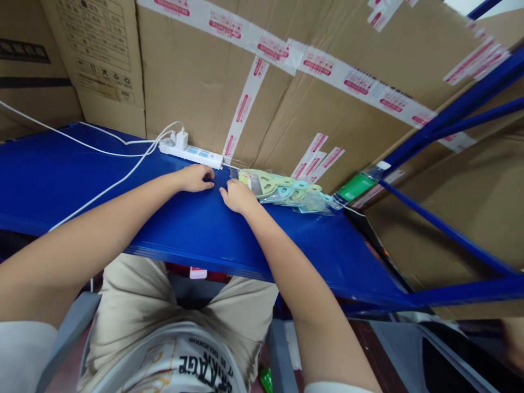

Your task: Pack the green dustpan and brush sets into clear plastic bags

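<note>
My left hand (197, 178) rests on the blue tabletop (184, 218) just in front of a white power strip (207, 158). Its fingers are loosely curled with a gap to the thumb, and nothing is in it. Close by on the right, my right hand (238, 196) lies at the left end of a row of small brushes (266, 184) in clear plastic bags. Thumb and fingers look apart, with no held thing visible; whether the fingertips touch the bag is unclear. The brushes are pale green and light blue, with holed handles pointing right.
A bottle with a green label (357, 186) leans by the cardboard wall (196, 71) at the back right. White cables (123, 180) cross the left side of the table. Blue metal bars (450, 234) frame the right. A person's blurred hand (513, 338) shows at the lower right edge.
</note>
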Tool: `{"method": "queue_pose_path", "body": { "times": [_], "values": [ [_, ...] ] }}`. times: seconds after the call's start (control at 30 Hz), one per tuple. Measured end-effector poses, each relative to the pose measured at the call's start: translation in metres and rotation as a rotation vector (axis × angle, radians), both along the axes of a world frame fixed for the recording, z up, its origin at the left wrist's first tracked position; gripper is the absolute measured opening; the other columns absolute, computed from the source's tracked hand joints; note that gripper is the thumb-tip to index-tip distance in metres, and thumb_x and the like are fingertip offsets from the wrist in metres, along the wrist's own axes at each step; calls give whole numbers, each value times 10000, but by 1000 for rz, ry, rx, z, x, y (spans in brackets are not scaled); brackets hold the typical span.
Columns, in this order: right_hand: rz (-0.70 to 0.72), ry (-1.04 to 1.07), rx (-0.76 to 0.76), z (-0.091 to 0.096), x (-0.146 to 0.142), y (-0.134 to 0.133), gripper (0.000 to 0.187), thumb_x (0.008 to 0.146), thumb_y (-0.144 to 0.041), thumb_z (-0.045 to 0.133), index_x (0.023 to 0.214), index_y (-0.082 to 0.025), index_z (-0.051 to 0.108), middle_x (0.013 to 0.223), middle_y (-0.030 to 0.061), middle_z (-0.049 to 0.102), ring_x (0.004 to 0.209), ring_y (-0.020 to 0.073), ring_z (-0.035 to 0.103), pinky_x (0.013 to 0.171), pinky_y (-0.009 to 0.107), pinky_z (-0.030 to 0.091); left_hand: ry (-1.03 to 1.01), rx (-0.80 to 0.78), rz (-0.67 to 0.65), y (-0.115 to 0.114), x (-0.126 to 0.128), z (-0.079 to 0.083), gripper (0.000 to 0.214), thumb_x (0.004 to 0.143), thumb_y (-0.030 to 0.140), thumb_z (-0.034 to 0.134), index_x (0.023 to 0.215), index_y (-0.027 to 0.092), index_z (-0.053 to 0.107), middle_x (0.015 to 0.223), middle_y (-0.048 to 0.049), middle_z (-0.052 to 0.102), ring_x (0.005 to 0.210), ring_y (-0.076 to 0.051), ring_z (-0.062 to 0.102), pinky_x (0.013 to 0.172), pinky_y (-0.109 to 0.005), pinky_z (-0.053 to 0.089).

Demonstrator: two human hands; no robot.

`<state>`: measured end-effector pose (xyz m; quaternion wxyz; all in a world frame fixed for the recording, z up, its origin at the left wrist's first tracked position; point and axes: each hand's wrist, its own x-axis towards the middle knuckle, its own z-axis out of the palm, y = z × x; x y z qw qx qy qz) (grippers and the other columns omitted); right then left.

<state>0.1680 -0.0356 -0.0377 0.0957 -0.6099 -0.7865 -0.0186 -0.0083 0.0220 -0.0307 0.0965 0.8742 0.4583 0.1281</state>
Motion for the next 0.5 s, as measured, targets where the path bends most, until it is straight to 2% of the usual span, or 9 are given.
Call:
{"method": "queue_pose_path", "body": {
  "times": [0.2,0.5],
  "values": [
    [-43,12,-13,3,3,-2,310,999,-321,520,1161,-106,676,1247,238,681,1163,324,652,999,429,502,-23,-11,-7,-3,-1,1,353,810,348,589,1108,191,696,1139,-109,761,1012,-255,697,910,-337,503],
    [139,145,96,7,8,-2,304,962,-223,540,1235,-144,649,1288,160,691,1255,262,607,1128,436,411,-31,-5,-7,0,-3,-2,338,808,342,591,1096,212,709,1062,-70,773,944,-231,698,860,-319,497]
  ]
}}
